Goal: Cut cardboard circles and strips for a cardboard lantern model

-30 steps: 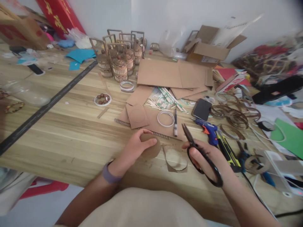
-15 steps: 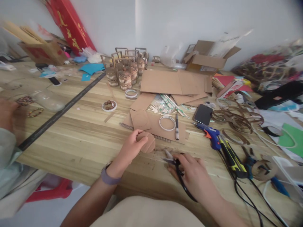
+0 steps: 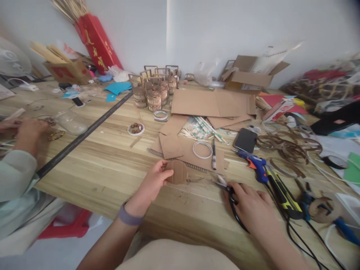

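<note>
Between thumb and fingers, my left hand (image 3: 153,180) grips a small round cardboard disc (image 3: 178,172) just above the table. My right hand (image 3: 250,204) is closed around the black handles of a pair of scissors (image 3: 225,184), whose blades point up and left, apart from the disc. Thin cardboard scraps (image 3: 195,179) lie between the disc and the scissors. Behind the disc is a flat cardboard sheet (image 3: 187,153), on which a white ring (image 3: 202,149) and a dark pen-like tool (image 3: 214,154) rest.
A blue glue gun (image 3: 257,167) and a yellow-black cutter (image 3: 284,195) lie to the right, beside pliers (image 3: 305,198) and brown strips (image 3: 281,146). Several small woven baskets (image 3: 154,99) stand at the back. At far left, a co-worker's hand (image 3: 30,131) is near a clear jar (image 3: 71,122).
My right hand has moved the scissors to the right, away from the disc. The disc has turned in my left hand. The camera view has shifted slightly left.
</note>
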`<state>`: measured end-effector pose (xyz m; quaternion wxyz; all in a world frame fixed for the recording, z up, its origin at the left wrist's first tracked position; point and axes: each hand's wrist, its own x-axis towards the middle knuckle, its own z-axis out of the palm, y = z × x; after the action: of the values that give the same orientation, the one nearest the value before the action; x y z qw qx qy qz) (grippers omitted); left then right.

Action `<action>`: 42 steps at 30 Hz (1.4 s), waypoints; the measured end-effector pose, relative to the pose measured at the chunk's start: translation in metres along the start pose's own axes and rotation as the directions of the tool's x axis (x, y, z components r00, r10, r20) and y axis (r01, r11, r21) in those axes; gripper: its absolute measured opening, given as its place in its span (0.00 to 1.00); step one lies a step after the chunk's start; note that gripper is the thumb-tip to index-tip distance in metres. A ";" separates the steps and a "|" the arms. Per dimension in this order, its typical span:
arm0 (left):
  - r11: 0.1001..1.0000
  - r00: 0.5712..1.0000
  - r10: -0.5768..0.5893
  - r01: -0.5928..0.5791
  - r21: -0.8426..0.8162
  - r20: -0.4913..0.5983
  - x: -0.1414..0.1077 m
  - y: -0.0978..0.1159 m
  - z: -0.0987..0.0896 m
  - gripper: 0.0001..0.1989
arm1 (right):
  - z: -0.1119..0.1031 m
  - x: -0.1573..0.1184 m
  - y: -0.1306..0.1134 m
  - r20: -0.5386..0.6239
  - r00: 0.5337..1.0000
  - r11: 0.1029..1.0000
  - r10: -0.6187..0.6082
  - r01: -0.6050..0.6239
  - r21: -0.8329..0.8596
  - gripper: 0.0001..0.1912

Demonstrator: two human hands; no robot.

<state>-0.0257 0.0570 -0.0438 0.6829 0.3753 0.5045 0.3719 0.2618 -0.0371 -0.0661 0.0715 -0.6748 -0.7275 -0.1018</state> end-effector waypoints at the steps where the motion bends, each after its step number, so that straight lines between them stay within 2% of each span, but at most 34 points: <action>1: 1.000 1.000 -0.006 0.006 -0.023 0.009 -0.001 0.000 0.001 0.19 | -0.004 0.003 0.002 -0.033 0.999 1.000 0.029 -0.029 0.012 0.14; 3: 0.996 0.999 -0.016 0.018 -0.087 0.028 -0.003 -0.001 0.005 0.18 | -0.011 0.011 -0.003 -0.087 0.994 0.986 0.071 -0.057 0.157 0.16; 5: 0.989 0.999 -0.022 0.028 -0.147 0.042 -0.006 -0.001 0.010 0.19 | -0.017 0.022 -0.018 -0.083 0.991 0.907 0.103 -0.060 0.418 0.16; 7: 0.977 0.998 -0.029 0.039 -0.209 0.052 -0.009 -0.002 0.016 0.21 | -0.019 0.033 -0.041 -0.012 0.989 0.753 0.150 -0.107 0.649 0.15; 9: 0.959 0.997 -0.030 0.048 -0.279 0.068 -0.012 -0.004 0.023 0.23 | -0.019 0.044 -0.064 0.056 0.973 0.573 0.223 -0.178 0.800 0.17; 11: 0.936 0.996 -0.021 0.051 -0.348 0.088 -0.016 -0.006 0.027 0.25 | -0.019 0.054 -0.083 0.181 0.962 0.409 0.207 -0.253 0.877 0.19; 13: 0.933 0.994 -0.019 0.056 -0.356 0.104 -0.018 -0.008 0.028 0.25 | -0.019 0.062 -0.092 0.277 0.941 0.283 0.194 -0.324 0.903 0.21; 17: 0.969 0.979 -0.055 0.099 -0.225 0.194 -0.018 -0.009 0.021 0.24 | -0.015 0.070 -0.093 0.312 0.916 0.122 0.251 -0.350 0.929 0.22; 21: 0.994 0.966 -0.032 0.059 -0.095 0.258 -0.017 -0.003 0.012 0.21 | -0.011 0.070 -0.088 0.283 0.937 0.113 0.206 -0.310 0.944 0.20; 25: 0.992 0.980 0.056 -0.077 0.101 0.193 -0.017 0.005 0.010 0.20 | -0.008 0.066 -0.087 0.294 0.945 0.076 0.145 -0.307 0.949 0.18; 27: 0.990 0.982 0.074 -0.094 0.108 0.176 -0.017 0.006 0.011 0.21 | -0.005 0.063 -0.085 0.296 0.941 0.026 0.162 -0.304 0.952 0.18; 29: 0.998 0.982 0.060 -0.066 0.024 0.181 -0.015 0.004 0.013 0.20 | -0.002 0.060 -0.082 0.304 0.937 -0.007 0.173 -0.308 0.951 0.20; 32: 0.996 0.985 0.036 -0.022 -0.084 0.166 -0.012 0.001 0.015 0.21 | 0.003 0.057 -0.079 0.352 0.929 -0.013 0.116 -0.353 0.936 0.23; 36: 0.991 0.988 0.000 0.021 -0.134 0.157 -0.011 -0.003 0.016 0.21 | 0.005 0.055 -0.080 0.387 0.919 -0.003 0.078 -0.388 0.922 0.25; 40: 0.993 0.954 -0.105 0.114 -0.019 0.282 -0.012 -0.002 0.014 0.18 | -0.002 0.057 -0.080 0.350 0.925 0.064 0.151 -0.362 0.930 0.19; 42: 0.986 0.929 -0.157 0.126 0.111 0.335 -0.014 0.001 0.011 0.16 | -0.006 0.059 -0.079 0.318 0.941 0.106 0.114 -0.329 0.938 0.14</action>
<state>-0.0183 0.0438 -0.0352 0.7682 0.4264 0.4194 0.2283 0.1785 0.0127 -0.0500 0.4476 -0.5696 -0.5086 0.4653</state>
